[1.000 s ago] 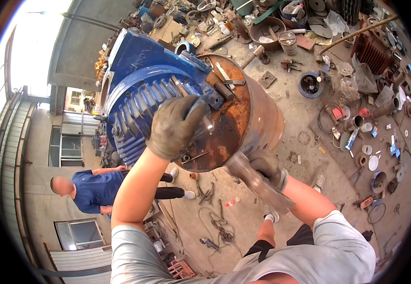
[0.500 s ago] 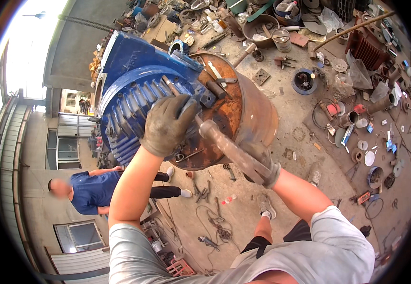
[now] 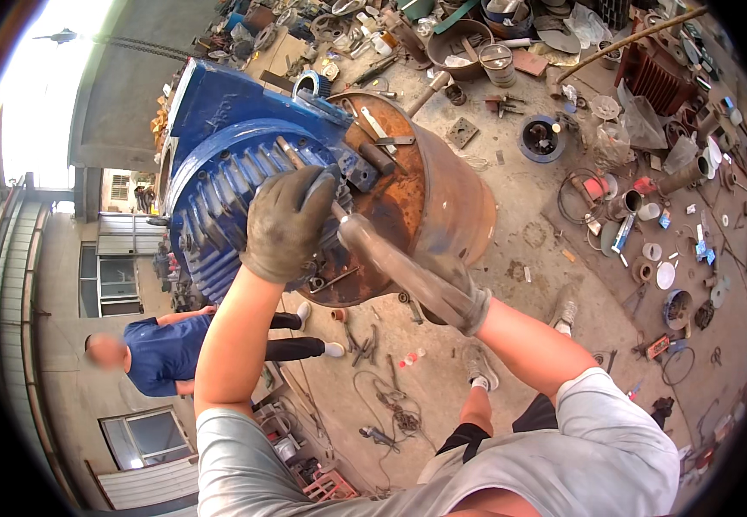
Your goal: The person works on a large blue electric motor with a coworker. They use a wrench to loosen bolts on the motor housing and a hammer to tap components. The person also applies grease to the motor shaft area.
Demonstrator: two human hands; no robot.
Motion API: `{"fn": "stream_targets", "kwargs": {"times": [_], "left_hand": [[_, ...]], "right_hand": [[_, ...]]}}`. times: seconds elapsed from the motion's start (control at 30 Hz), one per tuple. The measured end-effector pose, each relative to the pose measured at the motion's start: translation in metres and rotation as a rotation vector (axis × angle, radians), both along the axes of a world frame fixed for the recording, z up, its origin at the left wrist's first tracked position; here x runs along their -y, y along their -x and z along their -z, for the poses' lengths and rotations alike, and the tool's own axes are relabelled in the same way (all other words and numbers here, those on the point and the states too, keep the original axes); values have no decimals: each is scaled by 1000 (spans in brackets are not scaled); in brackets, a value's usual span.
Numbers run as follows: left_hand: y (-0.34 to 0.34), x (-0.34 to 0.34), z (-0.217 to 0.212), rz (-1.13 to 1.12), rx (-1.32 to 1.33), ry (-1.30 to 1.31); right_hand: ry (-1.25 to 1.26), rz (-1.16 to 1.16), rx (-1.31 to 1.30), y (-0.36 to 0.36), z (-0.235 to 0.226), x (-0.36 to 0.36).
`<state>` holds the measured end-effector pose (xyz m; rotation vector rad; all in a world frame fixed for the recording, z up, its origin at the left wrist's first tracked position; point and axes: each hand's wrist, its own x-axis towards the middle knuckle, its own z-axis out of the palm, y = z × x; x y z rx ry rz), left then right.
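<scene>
My left hand (image 3: 287, 220), in a dark work glove, is closed round a thin metal rod (image 3: 289, 153). The rod's far end rests by the ribs of a blue ribbed machine housing (image 3: 257, 142); its near end sticks out beside my fingers. In my right hand (image 3: 451, 289), gloved too, is a thick round bar (image 3: 390, 257), somewhat blurred. The bar's blunt end is right at the near end of the rod; whether they touch I cannot tell. The housing sits on a rusty drum (image 3: 455, 185), where a flat wrench (image 3: 375, 123) and a hammer (image 3: 429, 93) also lie.
A person in a blue shirt (image 3: 167, 353) stands at the left. Metal parts, pans (image 3: 459, 47) and tools litter the floor at the back and right. A blue ring-shaped part (image 3: 541, 138) lies right of the drum. Cables and a power tool (image 3: 379, 437) lie near my feet.
The whole scene has shifted slightly left in view. Both hands keep their hold, and the bar's end stays close to the rod's near end.
</scene>
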<state>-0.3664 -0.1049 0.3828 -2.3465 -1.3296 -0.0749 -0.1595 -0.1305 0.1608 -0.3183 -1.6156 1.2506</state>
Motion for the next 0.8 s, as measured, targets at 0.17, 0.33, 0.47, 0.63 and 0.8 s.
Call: {"fn": "stream_targets", "kwargs": {"times": [0.17, 0.33, 0.47, 0.63, 0.8], "left_hand": [[-28, 26, -13, -17, 159, 96], [-101, 130, 20, 183, 495, 590], [-109, 240, 141, -156, 798, 901], [-69, 367, 288, -657, 810, 1204], [-30, 430, 388, -743, 672, 1322]], "right_hand": [[199, -150, -163, -41, -20, 14], [895, 126, -201, -93, 103, 98], [1556, 284, 144, -162, 148, 120], [2138, 304, -776, -278, 262, 219], [1958, 751, -864, -326, 229, 334]]}}
